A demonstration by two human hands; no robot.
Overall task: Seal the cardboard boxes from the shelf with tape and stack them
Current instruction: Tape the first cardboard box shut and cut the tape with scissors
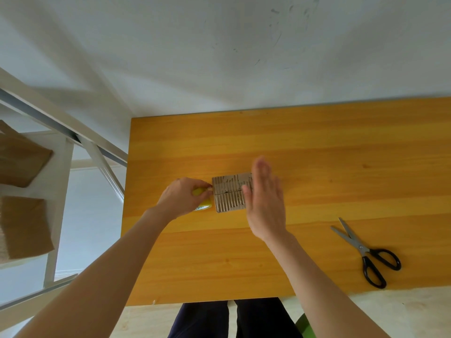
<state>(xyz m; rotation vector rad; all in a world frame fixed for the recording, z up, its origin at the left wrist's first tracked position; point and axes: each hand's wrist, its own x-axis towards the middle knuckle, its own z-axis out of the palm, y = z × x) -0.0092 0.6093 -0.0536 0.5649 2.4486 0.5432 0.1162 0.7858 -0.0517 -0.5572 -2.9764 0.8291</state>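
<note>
The person's left hand [181, 196] is gripping a yellow tape roll [204, 206], its fingers [203, 184] curling round the roll and pinching at the left edge of a small cardboard box [229, 197]. The box is lying flat on the wooden table [317, 152], directly between the fingertips of the two hands, with its corrugated top facing up and a seam running across the middle. The right hand [264, 203] is hovering at the box's right side with its fingers [262, 167] straight, released and grasping nothing; it is blurred, so whether it is touching the cardboard cannot be told. Well to the right of those fingers, black-handled scissors [366, 252] are lying open on the table. Far to the left of the left hand's fingers, a white shelf [61, 167] is holding two more brown boxes [24, 225].
</note>
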